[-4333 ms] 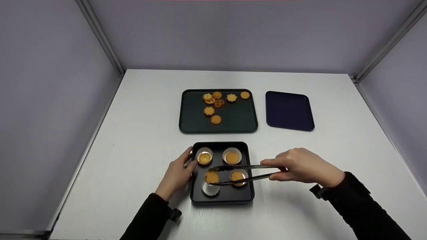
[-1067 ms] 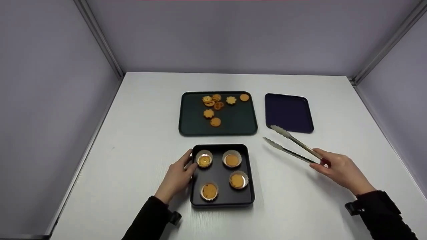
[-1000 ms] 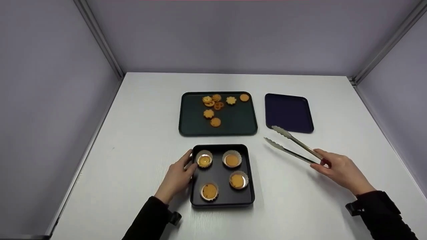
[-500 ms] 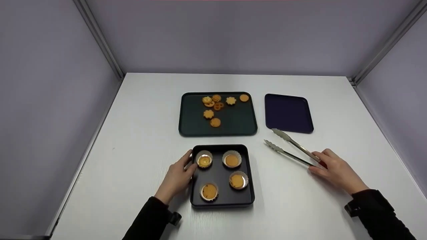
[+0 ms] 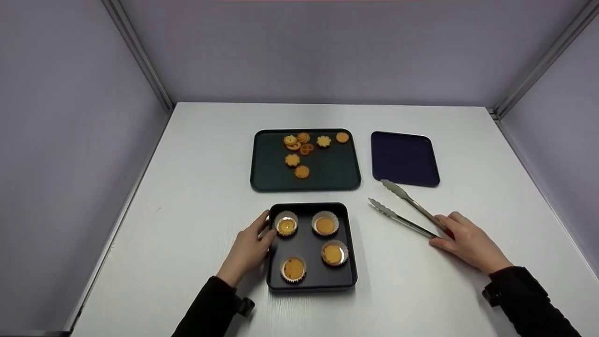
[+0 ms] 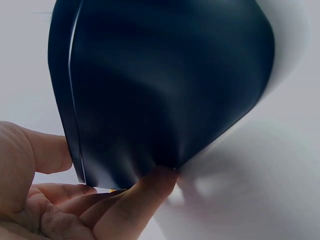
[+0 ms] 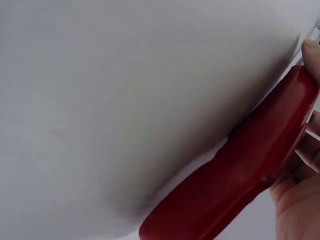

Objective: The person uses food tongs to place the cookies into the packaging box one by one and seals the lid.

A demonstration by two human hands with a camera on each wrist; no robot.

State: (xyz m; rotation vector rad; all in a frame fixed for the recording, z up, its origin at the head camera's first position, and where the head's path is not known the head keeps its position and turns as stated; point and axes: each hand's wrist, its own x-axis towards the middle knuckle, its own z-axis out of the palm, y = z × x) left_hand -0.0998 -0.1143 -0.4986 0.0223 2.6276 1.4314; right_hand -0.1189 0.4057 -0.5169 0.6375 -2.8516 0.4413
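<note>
My left hand [image 5: 248,248] holds the left wall of a square black baking tin [image 5: 314,281]; in the left wrist view its thumb and fingers [image 6: 150,195] bear on the tin's side. Inside the tin stand several paper cupcake liners, each with a biscuit, such as the speckled round biscuit [image 5: 294,269] at lower left. My right hand [image 5: 472,243] grips metal tongs [image 5: 407,223] by their red handles [image 7: 240,165]. The tongs' arms are spread, with nothing between the tips. They lie low over the table, just in front of the blue tray.
A dark green tray [image 5: 337,173] behind the tin bears several biscuits, including a flower-shaped biscuit [image 5: 292,160] and a pretzel-shaped biscuit [image 5: 306,149]. To its right is a dark blue tray [image 5: 405,159]. Grey panels wall the white table [image 5: 187,187] at the back and sides.
The tongs have released the speckled biscuit into the lower-left liner and swung right, away from the tin. In the last second they have sunk slightly towards the table. My left hand has stayed put.
</note>
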